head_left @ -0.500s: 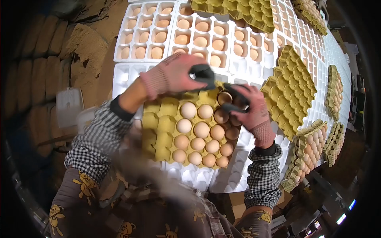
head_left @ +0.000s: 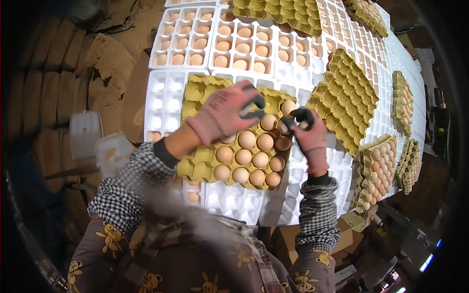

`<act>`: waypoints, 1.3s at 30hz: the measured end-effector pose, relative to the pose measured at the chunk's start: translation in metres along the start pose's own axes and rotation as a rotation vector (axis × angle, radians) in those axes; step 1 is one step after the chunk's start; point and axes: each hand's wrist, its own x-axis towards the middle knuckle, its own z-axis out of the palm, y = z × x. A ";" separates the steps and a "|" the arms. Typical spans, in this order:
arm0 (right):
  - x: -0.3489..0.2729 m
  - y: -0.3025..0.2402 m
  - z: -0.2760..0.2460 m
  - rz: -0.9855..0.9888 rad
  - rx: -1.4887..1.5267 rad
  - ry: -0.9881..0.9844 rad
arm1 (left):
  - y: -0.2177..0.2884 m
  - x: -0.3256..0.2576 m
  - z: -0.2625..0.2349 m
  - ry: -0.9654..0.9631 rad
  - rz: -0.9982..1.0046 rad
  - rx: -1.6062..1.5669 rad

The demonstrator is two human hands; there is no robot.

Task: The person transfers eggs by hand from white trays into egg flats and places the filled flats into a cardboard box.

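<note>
A yellow pulp egg tray (head_left: 191, 169) lies in front of me on white foam egg trays. Brown eggs (head_left: 246, 140) fill much of its middle and right; cups along its left side are vacant. Above the tray, my left hand (head_left: 222, 111), in a pink glove with dark fingertips, curls its fingers around what looks like a pale egg, mostly hidden. At the tray's right edge my right hand (head_left: 311, 134), gloved alike, has its fingers closed on an egg (head_left: 303, 125). Its fingertips are close to another egg (head_left: 284, 127) in the right column.
Foam trays (head_left: 243, 36) with brown eggs stretch along the far side. A bare pulp tray (head_left: 346, 100) lies to the right, another (head_left: 286, 13) at the back. Egg-filled pulp trays (head_left: 378, 171) stand at the right edge. Cardboard (head_left: 134, 97) is at the left.
My left hand has come from the tray's far edge to over its middle left. My right hand has drawn back to the right edge. The whole view has shifted slightly.
</note>
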 end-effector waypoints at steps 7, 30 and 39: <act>-0.021 0.008 0.020 0.005 -0.039 0.023 | 0.024 0.047 0.020 -0.486 -0.001 0.512; 0.128 -0.024 -0.025 -0.040 -0.818 -0.180 | 0.001 0.116 0.018 0.013 -0.254 0.544; 0.181 -0.013 -0.045 0.164 -0.735 -0.132 | -0.041 0.071 0.020 0.137 -0.301 0.175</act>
